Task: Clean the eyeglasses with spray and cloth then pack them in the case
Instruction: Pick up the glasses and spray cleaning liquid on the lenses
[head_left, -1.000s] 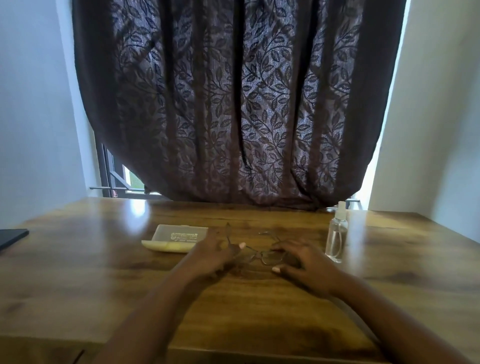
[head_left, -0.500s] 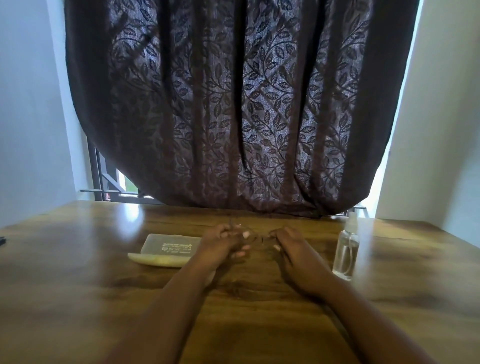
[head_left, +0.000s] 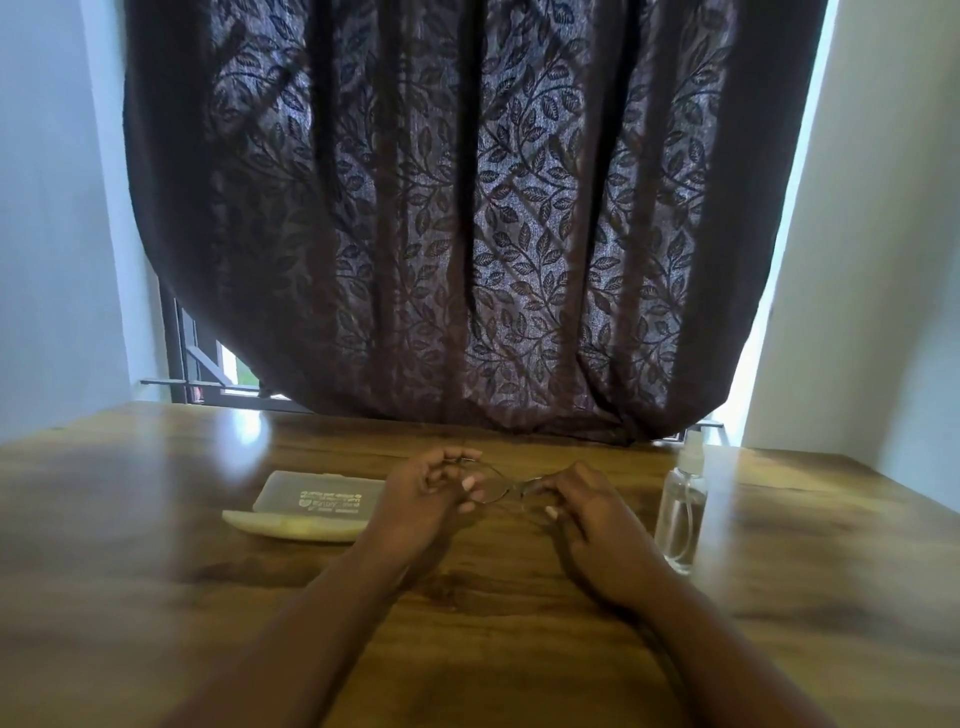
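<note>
Thin metal wire, barely visible against the dark wood, marked out the eyeglasses (head_left: 511, 488), which in the head view were held just above the wooden bench (head_left: 156, 571) between both hands. The left hand (head_left: 426, 499) had its fingers curled round one end of the frame, and the right hand (head_left: 582, 514) pinched the other end near the lens, so neither hand was free. The clear spray bottle (head_left: 680, 512) stood upright just beside the right hand, untouched, with its cap toward the dark leaf-patterned curtain (head_left: 467, 234). To the left, the translucent case (head_left: 317, 499) lay flat and closed on a pale yellowish cloth (head_left: 291, 527), whose edge showed beneath it. This looked like the very start of the job: the glasses were picked up, but nothing was sprayed or wiped yet. The next move probably called for the right hand to let go and take the bottle while the left kept the frame steady, lenses turned toward the nozzle.
</note>
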